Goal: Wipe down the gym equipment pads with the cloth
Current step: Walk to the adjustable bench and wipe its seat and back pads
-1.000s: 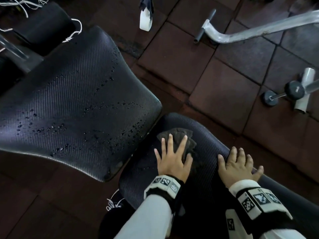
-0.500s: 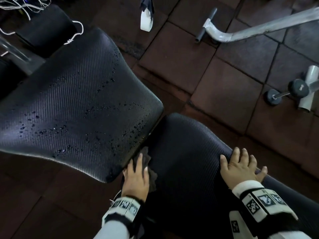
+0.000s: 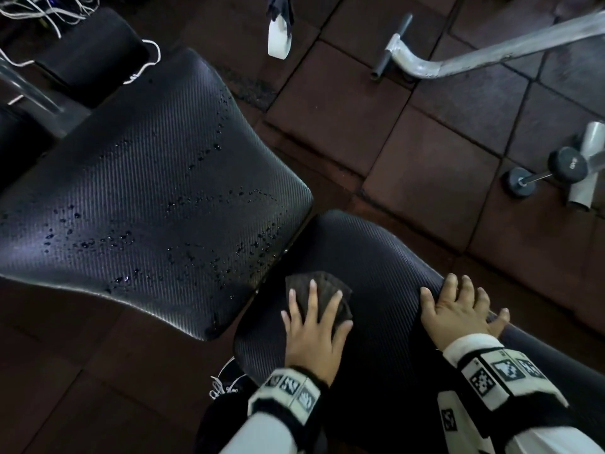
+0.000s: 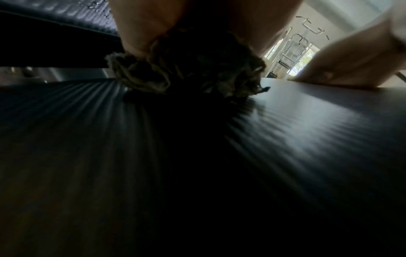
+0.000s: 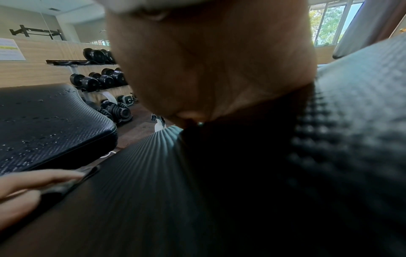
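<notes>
Two black ribbed bench pads fill the head view. The larger pad (image 3: 157,178) at left is dotted with water drops. The nearer pad (image 3: 370,257) runs toward me. A dark crumpled cloth (image 3: 314,290) lies on the near pad close to the gap between the pads. My left hand (image 3: 311,326) presses flat on the cloth with fingers spread and straight. In the left wrist view the bunched cloth (image 4: 186,69) sits under the palm. My right hand (image 3: 461,306) rests flat on the near pad's right side, fingers spread, holding nothing. The right wrist view shows the right hand (image 5: 208,69) on the pad.
Brown rubber floor tiles surround the bench. A white spray bottle (image 3: 279,34) stands on the floor beyond the pads. A grey metal frame bar (image 3: 458,57) and a small dumbbell (image 3: 543,172) lie at right. A dumbbell rack (image 5: 98,76) stands by the wall. White cords (image 3: 39,8) trail at top left.
My left hand slid the cloth from the pad's middle to its left edge by the gap, and has now come back right and forward. The right hand stayed planted.
</notes>
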### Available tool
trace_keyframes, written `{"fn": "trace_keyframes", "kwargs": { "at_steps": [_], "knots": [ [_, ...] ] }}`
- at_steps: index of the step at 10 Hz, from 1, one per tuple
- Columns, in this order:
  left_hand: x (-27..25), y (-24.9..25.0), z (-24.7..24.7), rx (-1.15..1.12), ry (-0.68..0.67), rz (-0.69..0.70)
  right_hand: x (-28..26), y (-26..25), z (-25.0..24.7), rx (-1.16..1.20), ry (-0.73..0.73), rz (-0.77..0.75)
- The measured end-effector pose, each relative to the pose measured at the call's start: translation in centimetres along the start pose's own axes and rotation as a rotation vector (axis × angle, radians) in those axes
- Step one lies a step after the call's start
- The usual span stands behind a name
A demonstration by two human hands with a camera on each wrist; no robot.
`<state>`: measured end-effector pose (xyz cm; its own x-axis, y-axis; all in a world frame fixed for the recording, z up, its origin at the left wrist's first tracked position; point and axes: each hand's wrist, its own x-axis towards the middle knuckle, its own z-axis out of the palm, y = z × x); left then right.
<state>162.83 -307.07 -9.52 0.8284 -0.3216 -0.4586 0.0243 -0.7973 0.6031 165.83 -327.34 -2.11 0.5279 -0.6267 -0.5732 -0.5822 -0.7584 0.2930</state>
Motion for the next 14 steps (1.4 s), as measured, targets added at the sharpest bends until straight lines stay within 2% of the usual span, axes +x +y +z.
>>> {"fn": "trace_keyframes", "kwargs": {
  "at_steps": [1, 2, 3, 4, 5, 6, 7, 8, 9, 10, 11, 12, 13, 14],
  "knots": [
    [2.5, -0.6, -0.8, 0.060, -0.052, -0.046, -0.1, 0.0, 0.1, -0.009, 0.008, 0.003],
    [3.4, -2.7, -2.1, 0.025, -0.066, -0.105, 0.0, -0.1, 0.1, -0.006, 0.004, 0.000],
    [2.1, -6.0, -3.2, -0.045, 0.009, -0.282, 0.0, 0.0, 0.1, -0.009, -0.001, 0.002],
    [-1.6, -9.1, -2.2, -0.144, 0.079, -0.337, 0.0, 0.0, 0.1, -0.008, 0.001, 0.002],
    [-5.9, -9.9, 0.3, -0.067, 0.180, -0.202, -0.1, 0.0, 0.1, -0.007, 0.001, 0.008],
    [-8.5, -8.1, 2.6, 0.112, 0.211, -0.039, 0.1, -0.1, 0.0, -0.009, -0.006, 0.009],
    [-8.5, -4.1, 3.5, 0.120, 0.130, 0.058, 0.1, -0.1, 0.0, -0.011, -0.003, 0.011],
    [-5.4, -1.4, 2.6, 0.108, 0.014, 0.066, 0.1, -0.1, 0.0, -0.017, 0.001, 0.013],
    [-1.5, -1.4, 1.4, 0.095, 0.012, 0.005, 0.1, -0.1, 0.0, -0.011, 0.009, 0.013],
    [1.3, -3.5, -0.2, 0.144, -0.002, -0.067, 0.1, -0.1, 0.1, -0.016, -0.007, 0.010],
    [0.9, -5.6, -2.0, 0.065, -0.018, -0.239, 0.1, -0.1, 0.1, -0.015, -0.008, 0.013],
    [-2.2, -7.5, -1.7, -0.017, 0.038, -0.373, 0.1, 0.0, 0.2, -0.019, -0.008, 0.011],
    [-5.9, -8.2, 0.1, -0.043, 0.072, -0.344, 0.0, -0.1, 0.0, -0.017, -0.006, 0.005],
    [-7.5, -7.8, 2.4, 0.095, 0.104, -0.216, -0.2, -0.1, -0.2, -0.008, -0.011, 0.002]
  ]
}}
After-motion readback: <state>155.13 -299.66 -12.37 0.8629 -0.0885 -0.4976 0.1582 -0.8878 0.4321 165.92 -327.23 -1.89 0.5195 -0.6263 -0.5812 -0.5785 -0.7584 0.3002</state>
